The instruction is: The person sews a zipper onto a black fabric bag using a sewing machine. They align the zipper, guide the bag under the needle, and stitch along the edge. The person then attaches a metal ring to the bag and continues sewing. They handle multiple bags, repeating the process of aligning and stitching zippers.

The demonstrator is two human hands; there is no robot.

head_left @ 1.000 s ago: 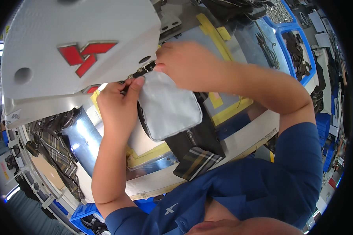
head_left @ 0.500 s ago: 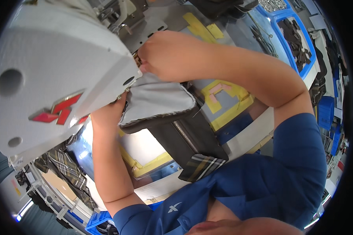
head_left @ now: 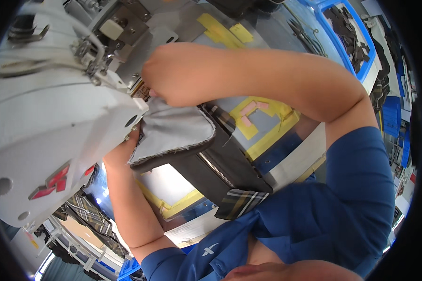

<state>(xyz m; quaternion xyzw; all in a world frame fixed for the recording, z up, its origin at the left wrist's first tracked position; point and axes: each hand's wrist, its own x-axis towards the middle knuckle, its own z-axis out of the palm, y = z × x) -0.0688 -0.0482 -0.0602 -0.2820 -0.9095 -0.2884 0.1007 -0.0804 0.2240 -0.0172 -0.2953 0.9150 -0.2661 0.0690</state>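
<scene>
A black bag piece (head_left: 227,171) with a zipper, pale grey lining flap (head_left: 171,131) and plaid end (head_left: 239,201) lies under my arms, its upper part at a white sewing machine (head_left: 51,117). My right hand (head_left: 178,72) is closed at the flap's top, beside the machine's working area, fingertips curled out of sight on the piece. My left hand (head_left: 124,147) reaches behind the machine head at the flap's left edge; its fingers are hidden.
Yellow tape (head_left: 274,129) marks the metal work plate. Scissors (head_left: 300,33) lie at the upper right beside a blue bin (head_left: 365,65) of dark pieces. Plaid fabric (head_left: 98,220) lies at the lower left; more dark fabric (head_left: 234,7) is at the top.
My right hand has moved leftward toward the machine. My left hand has slipped behind the machine head. The lining flap now appears folded and lower, and the view has shifted, showing more machine mechanism.
</scene>
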